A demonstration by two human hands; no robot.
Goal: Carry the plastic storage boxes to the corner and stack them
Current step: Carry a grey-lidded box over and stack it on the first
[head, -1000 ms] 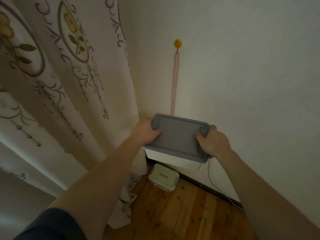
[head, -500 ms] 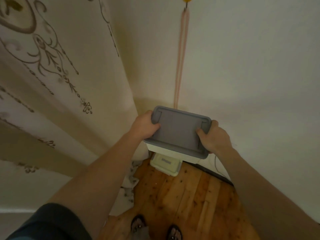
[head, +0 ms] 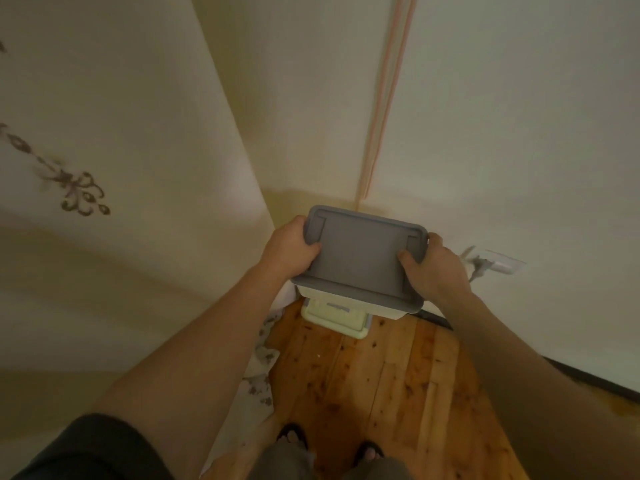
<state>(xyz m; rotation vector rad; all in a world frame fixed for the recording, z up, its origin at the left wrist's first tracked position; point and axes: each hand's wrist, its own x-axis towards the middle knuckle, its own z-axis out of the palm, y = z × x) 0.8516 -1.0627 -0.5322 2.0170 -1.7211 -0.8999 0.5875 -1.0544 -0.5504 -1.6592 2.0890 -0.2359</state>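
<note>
progress: we're at the corner, nearly done | left hand (head: 289, 249) and right hand (head: 437, 268) both gripping the grey-lidded storage box (head: 360, 258) in the air | cream-lidded box (head: 335, 315) on the floor at 6 o'clock below it | left: lower and stack

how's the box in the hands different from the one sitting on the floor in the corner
The grey-lidded box is held in the air by the left hand and right hand; the pale yellow-lidded box rests on the wooden floor. The grey-lidded box shows its whole lid, while the pale yellow-lidded box is largely hidden beneath it. Lid colours differ: grey against pale yellow. Both are rectangular lidded plastic boxes with whitish bodies.
</note>
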